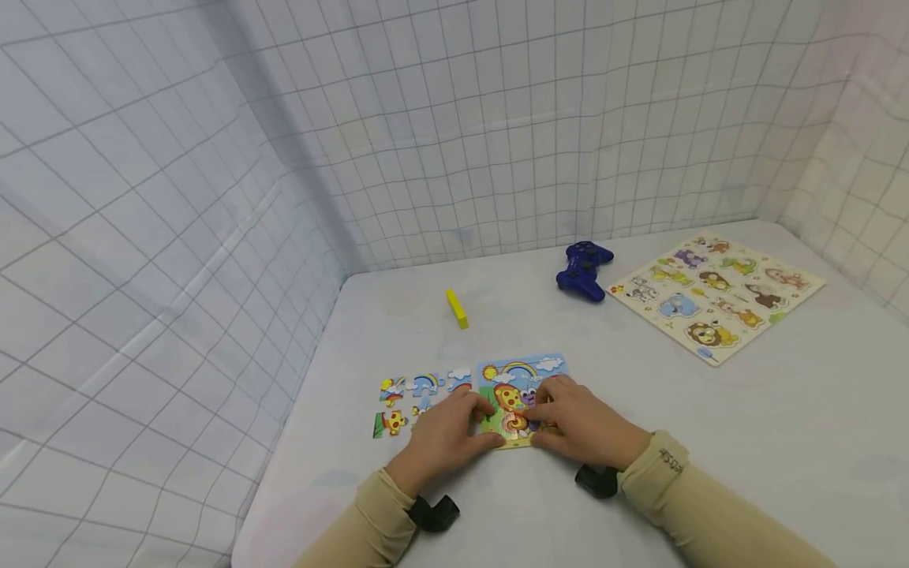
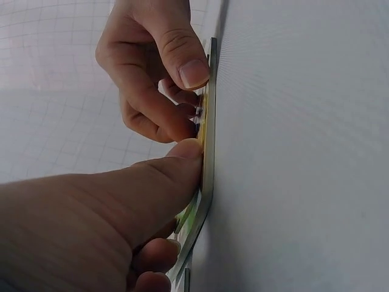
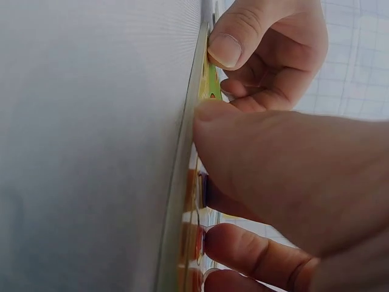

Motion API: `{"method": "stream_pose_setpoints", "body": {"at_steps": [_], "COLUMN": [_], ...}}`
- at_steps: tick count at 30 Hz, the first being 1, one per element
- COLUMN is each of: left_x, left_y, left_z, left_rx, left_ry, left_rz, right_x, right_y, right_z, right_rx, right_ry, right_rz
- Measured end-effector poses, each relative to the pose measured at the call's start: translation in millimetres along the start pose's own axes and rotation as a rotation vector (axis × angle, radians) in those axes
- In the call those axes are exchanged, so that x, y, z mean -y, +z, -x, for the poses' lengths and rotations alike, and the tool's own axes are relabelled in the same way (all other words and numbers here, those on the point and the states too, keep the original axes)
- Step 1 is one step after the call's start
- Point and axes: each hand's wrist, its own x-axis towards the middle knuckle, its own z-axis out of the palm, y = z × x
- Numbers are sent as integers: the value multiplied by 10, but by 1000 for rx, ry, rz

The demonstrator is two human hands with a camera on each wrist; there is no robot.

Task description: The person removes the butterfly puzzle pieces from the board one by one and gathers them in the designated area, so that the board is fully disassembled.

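A picture puzzle board (image 1: 521, 368) with a rainbow, a sun and a mushroom house lies flat on the table. My left hand (image 1: 449, 430) holds its near left corner, thumb on the front edge and bent fingers along the left side. From the right, my right hand (image 1: 584, 422) rests its fingertips on the picture, its thumb (image 3: 216, 115) at the front edge. Loose puzzle pieces, one with a spotted mushroom (image 1: 393, 423) and one with a rainbow (image 1: 426, 384), lie left of the board. My left hand covers some of them.
Farther back lie a yellow block (image 1: 458, 308) and a dark blue game controller (image 1: 584, 270). A larger animal puzzle board (image 1: 717, 296) is at the back right. Grid-patterned white cloth walls (image 1: 454, 126) stand behind the table and at its sides.
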Motion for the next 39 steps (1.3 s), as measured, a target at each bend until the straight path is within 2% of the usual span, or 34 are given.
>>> {"method": "stream_pose_setpoints", "body": {"at_steps": [5, 11, 24, 27, 31, 35, 39], "left_x": [12, 22, 19, 26, 43, 76, 106], "left_y": [4, 21, 48, 55, 31, 1, -34], "left_z": [4, -7, -51, -71, -92, -105, -108], "left_rx": [-3, -15, -27, -27, -10, 23, 51], "left_ry": [7, 2, -102, -150, -204, -219, -241], "left_rz": [3, 67, 204, 275, 449, 619, 704], "right_x": [-7, -1, 22, 21, 17, 14, 1], "right_y": [10, 4, -17, -25, -32, -35, -28], "right_z": [-9, -4, -4, 0, 0, -3, 0], "right_rx": [4, 3, 9, 14, 20, 20, 19], "right_ry": [0, 6, 14, 13, 11, 11, 10], "right_rz": [9, 5, 0, -4, -10, -12, -13]}}
